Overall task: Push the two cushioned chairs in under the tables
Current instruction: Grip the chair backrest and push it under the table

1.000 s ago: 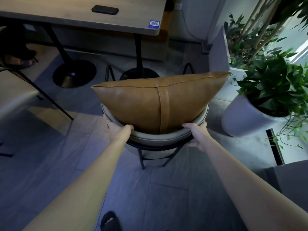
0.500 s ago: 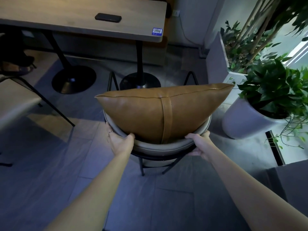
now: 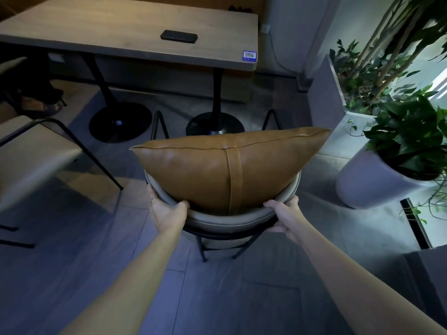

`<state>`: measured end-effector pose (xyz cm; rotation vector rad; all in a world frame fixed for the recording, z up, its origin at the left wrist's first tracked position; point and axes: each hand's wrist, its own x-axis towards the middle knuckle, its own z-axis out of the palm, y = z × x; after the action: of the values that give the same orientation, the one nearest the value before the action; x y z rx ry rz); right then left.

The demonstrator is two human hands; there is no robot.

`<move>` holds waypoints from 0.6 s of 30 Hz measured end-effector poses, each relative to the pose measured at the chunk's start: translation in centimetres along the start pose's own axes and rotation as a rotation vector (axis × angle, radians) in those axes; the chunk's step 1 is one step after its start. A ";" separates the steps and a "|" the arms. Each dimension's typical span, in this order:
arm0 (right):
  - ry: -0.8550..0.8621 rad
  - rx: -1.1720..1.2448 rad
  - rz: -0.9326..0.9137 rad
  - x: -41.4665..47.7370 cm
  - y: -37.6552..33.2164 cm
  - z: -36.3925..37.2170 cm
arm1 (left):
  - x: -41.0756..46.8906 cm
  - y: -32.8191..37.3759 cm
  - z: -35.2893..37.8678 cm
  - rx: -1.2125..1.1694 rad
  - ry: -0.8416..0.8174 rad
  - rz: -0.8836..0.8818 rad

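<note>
Right at the middle of the floor, a person grips the curved grey backrest of the chair (image 3: 227, 220) with both hands: the left hand (image 3: 167, 211) wraps the rim on its left side, thumb hooked over the top edge and a ring showing on one finger, while the right hand (image 3: 281, 217) clamps the rim on the right, thumb on top and fingers curled under it. Both arms are stretched out straight. Propped upright inside the backrest is a tan leather cushion (image 3: 225, 165), with a strap running down its back and its corners poking out past the rim on either side. The chair stands on thin black legs on the grey tile floor (image 3: 72, 262), and it sits short of the wooden table (image 3: 108, 32) ahead, not under it; the table's two black pedestal bases show beyond the cushion. On the tabletop lies a dark phone (image 3: 179, 36), and a blue sticker (image 3: 249, 56) sits at the near right corner. Off to the left is another chair (image 3: 33, 151), pale-seated with a black frame, blurred at the frame's edge. Over on the right, a round pale pot (image 3: 362, 182) holds a leafy green plant (image 3: 408, 136), and behind it a rectangular planter (image 3: 326, 93) holds taller stems and foliage.
</note>
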<state>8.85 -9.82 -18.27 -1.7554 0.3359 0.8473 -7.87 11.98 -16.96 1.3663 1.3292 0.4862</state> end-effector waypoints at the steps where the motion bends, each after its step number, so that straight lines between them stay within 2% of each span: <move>1: -0.001 -0.001 -0.002 -0.1 0.0 0.9 | 0.6 0.1 -0.6 0.005 0.001 0.000; 18: -0.003 0.034 -0.010 -0.2 -2.5 13.2 | 12.7 3.2 -7.5 0.108 -0.087 0.008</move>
<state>5.24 3.16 -18.22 -1.7227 0.3379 0.8323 -9.41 27.02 -16.78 1.4654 1.2948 0.3605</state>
